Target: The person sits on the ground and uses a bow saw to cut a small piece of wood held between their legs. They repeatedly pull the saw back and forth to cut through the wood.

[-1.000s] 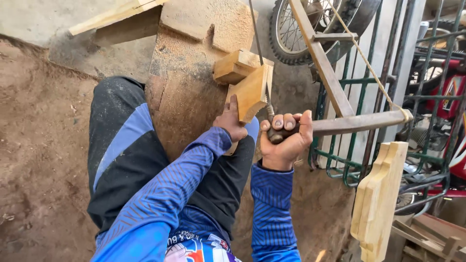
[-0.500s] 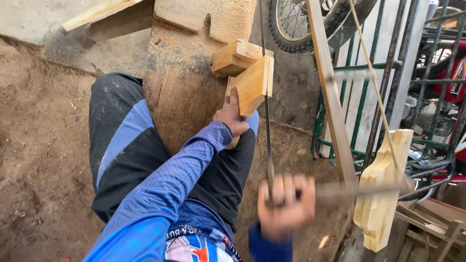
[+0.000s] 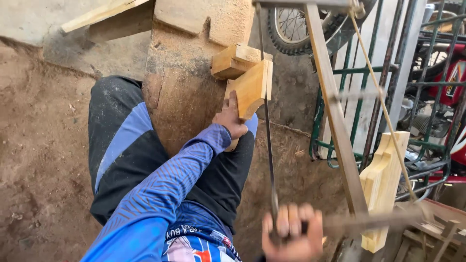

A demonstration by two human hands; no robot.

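Seen from the head camera, a person sits astride a sawdust-covered log block (image 3: 184, 97) and saws a pale, flat-cut wooden workpiece (image 3: 252, 90) with a wooden-framed bow saw (image 3: 340, 145). The left hand (image 3: 230, 119) is pressed flat against the near face of the workpiece, thumb raised along its edge, bracing it against the block. The right hand (image 3: 291, 233), blurred by motion, is closed in a fist around the saw's lower crossbar at the bottom of the frame. The thin steel blade (image 3: 268, 136) runs nearly vertically in the picture, from the upper crossbar down to the fist, and passes along the right edge of the workpiece, apparently seated in a kerf there; the exact depth of cut cannot be told. The step in hand appears to be the sawing stroke itself, with the frame drawn toward the body. The next move probably calls for a return push along the same line, blade held true and the left hand kept firm and away from the teeth. The workpiece's long axis tilts slightly from upright, top leaning away. A second shaped pale wooden piece (image 3: 383, 184) leans against a green metal grille (image 3: 412, 97) at right.
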